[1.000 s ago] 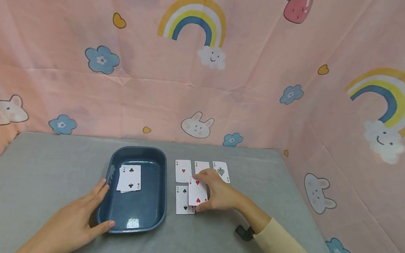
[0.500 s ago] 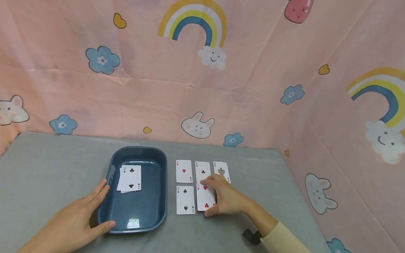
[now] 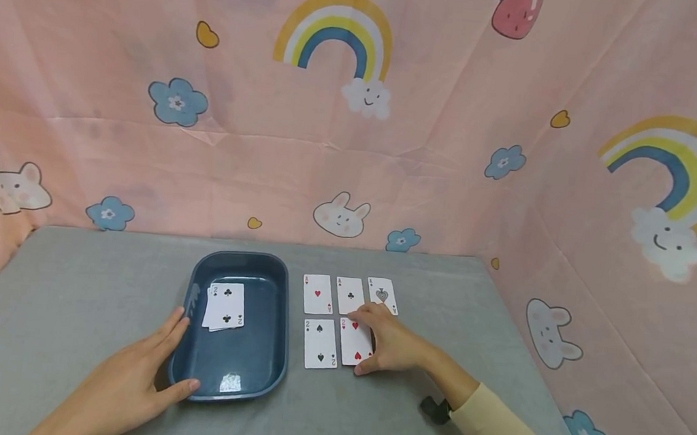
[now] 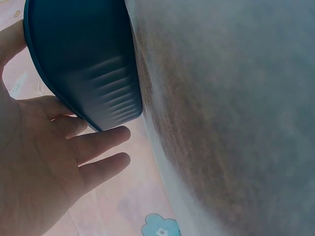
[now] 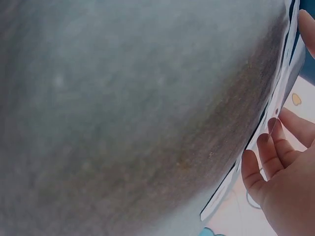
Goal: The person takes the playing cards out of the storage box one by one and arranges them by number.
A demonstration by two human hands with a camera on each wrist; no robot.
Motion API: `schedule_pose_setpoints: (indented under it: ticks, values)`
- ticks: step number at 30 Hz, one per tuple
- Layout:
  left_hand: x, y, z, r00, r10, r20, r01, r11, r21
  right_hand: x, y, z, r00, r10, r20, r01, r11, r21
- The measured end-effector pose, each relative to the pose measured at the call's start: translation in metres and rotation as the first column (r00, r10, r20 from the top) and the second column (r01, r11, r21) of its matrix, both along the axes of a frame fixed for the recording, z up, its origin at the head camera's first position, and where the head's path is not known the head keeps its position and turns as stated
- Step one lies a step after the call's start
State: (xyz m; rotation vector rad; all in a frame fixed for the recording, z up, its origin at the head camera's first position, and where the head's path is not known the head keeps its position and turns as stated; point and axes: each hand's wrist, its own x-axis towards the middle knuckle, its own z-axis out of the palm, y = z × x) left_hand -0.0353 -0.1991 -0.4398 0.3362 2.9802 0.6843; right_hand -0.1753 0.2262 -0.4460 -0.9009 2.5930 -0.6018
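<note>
My left hand rests against the left side of a dark blue tray, its fingers and thumb spread along the rim at the near left corner. In the left wrist view, fingers reach under the tray's ribbed wall. Inside the tray lies a two of clubs on at least one other card. My right hand holds a two of hearts by its far and near edges, low at the table. Left of this card lies a two of spades.
Beyond these cards, an ace of hearts, an ace of clubs and an ace of spades lie in a row. A grey cloth covers the table. Pink printed fabric hangs behind and on the right.
The two of hearts has moved right and toward me with my right hand, from over the two of spades to beside it. The left hand and tray have stayed put.
</note>
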Motion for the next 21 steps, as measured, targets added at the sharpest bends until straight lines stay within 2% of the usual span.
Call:
schedule_pose_setpoints:
  ticks: [6, 12, 17, 21]
  values:
    - [0.000, -0.001, 0.001, 1.000, -0.005, -0.020, 0.005, 1.000, 0.005, -0.003, 0.003, 0.001, 1.000, -0.012, -0.022, 0.011, 1.000, -0.029]
    - [0.000, -0.002, 0.001, 1.000, -0.008, -0.024, 0.009, 1.000, 0.006, -0.008, 0.001, 0.011, 0.999, -0.026, -0.044, 0.023, 0.998, -0.051]
    - [0.000, -0.002, 0.000, 1.000, -0.009, -0.016, 0.009, 1.000, 0.002, -0.009, -0.006, 0.023, 0.997, -0.075, 0.015, 0.076, 0.994, -0.076]
    - [0.000, -0.002, 0.000, 1.000, -0.007, -0.010, 0.007, 1.000, -0.003, -0.011, -0.013, 0.032, 0.996, -0.082, 0.034, 0.084, 0.992, -0.094]
